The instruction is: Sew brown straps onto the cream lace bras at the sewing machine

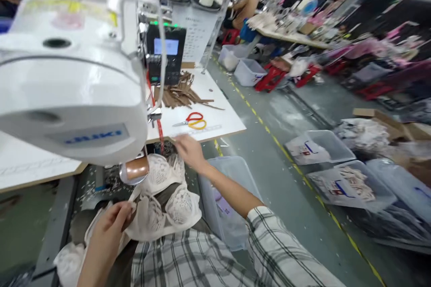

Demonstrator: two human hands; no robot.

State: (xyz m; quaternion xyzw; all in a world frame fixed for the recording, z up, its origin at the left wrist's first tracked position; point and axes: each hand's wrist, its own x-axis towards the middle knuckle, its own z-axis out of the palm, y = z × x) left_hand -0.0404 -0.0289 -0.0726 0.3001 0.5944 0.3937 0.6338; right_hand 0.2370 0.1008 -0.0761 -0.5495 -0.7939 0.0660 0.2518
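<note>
White lace bras (183,206) lie across my lap, below the head of a white sewing machine (74,80). My left hand (111,224) is closed, with thumb and fingers pinching the edge of a bra at its left side. My right hand (191,154) reaches to the front edge of the white table (224,121), just beyond the lace cups. Its fingertips are blurred, so whether they grip anything is unclear. Scissors (191,121) with one red and one yellow handle lie on the tabletop, slightly beyond my right hand.
Brown strips (182,92) are heaped below a control panel (165,54). A clear plastic bin (232,166) stands on the floor beside my right arm. More bins (323,143) line the floor at right, past a yellow line (266,128). A person (247,4) sits in the background.
</note>
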